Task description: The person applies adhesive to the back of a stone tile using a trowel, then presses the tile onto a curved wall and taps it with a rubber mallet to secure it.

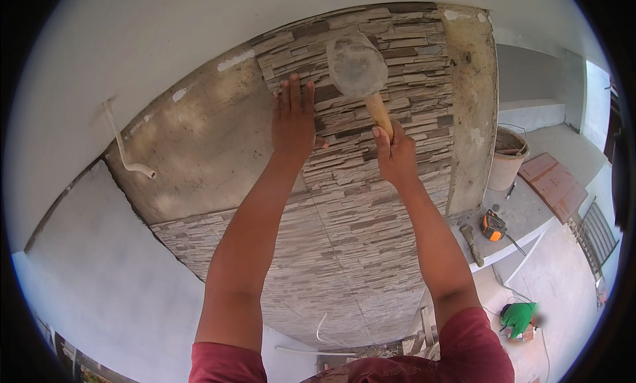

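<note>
My right hand (395,154) is closed round the wooden handle of a mallet (358,66) with a broad, pale, rounded head. The mallet head is in front of a stacked-stone-look wall tile (414,71) in the upper part of the wall; whether it touches the tile I cannot tell. Flat against the left edge of that tile lies my left hand (293,121), fingers spread and pointing up, holding nothing. Bare, stained cement (199,144) shows left of the tile. Below, more tiles (331,244) of the same pattern cover the wall.
A bent white conduit (126,141) sticks out at the left. On the ledge at right are a bucket (507,161), a brown box (553,184), an orange-and-black tape measure (493,225) and a dark handled tool (472,244). A person in green (519,319) is low at right.
</note>
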`<state>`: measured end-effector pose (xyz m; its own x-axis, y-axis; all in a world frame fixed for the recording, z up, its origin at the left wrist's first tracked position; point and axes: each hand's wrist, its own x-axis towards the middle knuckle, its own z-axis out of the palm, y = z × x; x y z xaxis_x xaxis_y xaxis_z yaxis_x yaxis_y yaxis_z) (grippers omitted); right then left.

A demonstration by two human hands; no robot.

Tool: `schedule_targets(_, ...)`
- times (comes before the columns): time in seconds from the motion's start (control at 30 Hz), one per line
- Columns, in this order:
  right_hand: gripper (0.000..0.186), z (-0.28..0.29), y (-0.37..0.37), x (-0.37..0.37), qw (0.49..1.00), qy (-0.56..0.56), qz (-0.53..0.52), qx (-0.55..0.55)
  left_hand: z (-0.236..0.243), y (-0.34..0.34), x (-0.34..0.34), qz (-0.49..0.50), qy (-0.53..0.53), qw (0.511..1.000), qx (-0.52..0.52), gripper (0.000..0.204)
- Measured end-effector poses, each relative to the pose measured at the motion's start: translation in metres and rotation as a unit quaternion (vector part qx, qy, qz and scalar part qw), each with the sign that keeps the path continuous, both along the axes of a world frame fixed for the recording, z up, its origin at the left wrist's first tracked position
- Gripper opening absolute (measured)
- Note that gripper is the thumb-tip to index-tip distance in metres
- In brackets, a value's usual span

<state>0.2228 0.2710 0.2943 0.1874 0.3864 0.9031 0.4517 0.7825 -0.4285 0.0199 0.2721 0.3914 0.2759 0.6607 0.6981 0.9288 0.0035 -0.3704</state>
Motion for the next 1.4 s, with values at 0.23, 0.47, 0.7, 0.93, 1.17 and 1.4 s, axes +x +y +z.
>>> schedule_targets(0.23, 0.053, 0.024, 0.0, -0.01, 1.0, -0.019, 0.012, 0.004, 0.003, -0.002, 0.003, 0.032, -0.005, 0.999, -0.027, 0.136)
schedule_targets(0.47, 0.051, 0.029, -0.012, -0.013, 0.998, -0.026, 0.014, -0.062, -0.001, 0.0, 0.0, 0.018, -0.015, 1.0, -0.016, 0.134)
schedule_targets(0.7, 0.045, -0.011, -0.02, -0.001, 0.995, -0.014, 0.026, -0.095, -0.01, 0.007, -0.008, 0.027, 0.028, 0.999, 0.015, 0.133)
schedule_targets(0.93, 0.037, -0.138, -0.02, 0.026, 0.998, -0.057, -0.031, -0.023, 0.01, -0.007, -0.013, 0.009, 0.075, 0.997, 0.003, 0.116)
schedule_targets(1.17, 0.039, -0.157, -0.029, 0.015, 0.996, -0.042, -0.008, -0.08, 0.004, -0.015, -0.022, 0.014, 0.092, 0.996, -0.006, 0.114)
schedule_targets(1.4, 0.045, -0.149, -0.036, 0.027, 0.988, -0.002, 0.012, -0.153, -0.001, 0.005, -0.002, 0.057, 0.047, 0.997, 0.01, 0.134)
